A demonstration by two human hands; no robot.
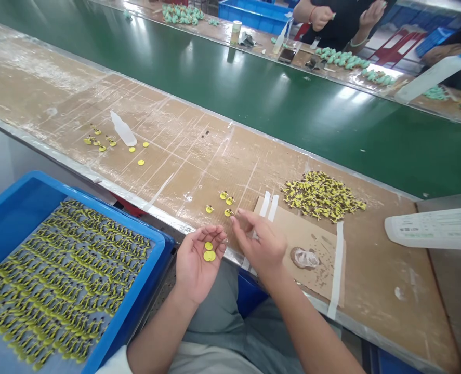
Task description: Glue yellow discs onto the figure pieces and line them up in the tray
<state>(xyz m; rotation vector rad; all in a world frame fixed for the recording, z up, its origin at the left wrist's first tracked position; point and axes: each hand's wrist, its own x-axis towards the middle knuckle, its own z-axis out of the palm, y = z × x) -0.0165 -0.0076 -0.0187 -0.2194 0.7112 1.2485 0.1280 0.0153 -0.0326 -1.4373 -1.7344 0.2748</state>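
My left hand (199, 262) is cupped palm up, with three small round yellow discs (209, 254) lying in the palm. Thumb and forefinger of my right hand (262, 241) close together at a tiny yellow-and-brown figure on a yellow disc base (228, 212), just above the table's near edge. Close by stand a few similar figures on discs (224, 195). Right of my right hand is a heap of loose yellow-and-brown figures (324, 196). On a taped cardboard sheet (312, 228) sits a small clump of clear material (305, 258) with brown specks around it.
At lower left, a blue tray (158, 249) holds rows of finished-looking figures. A white squeeze bottle (123, 130) lies among discs and figures. A large white bottle (433, 228) is at right. Beyond the green belt (214, 88), a person's hands (320, 18) work near turquoise pieces (341, 57).
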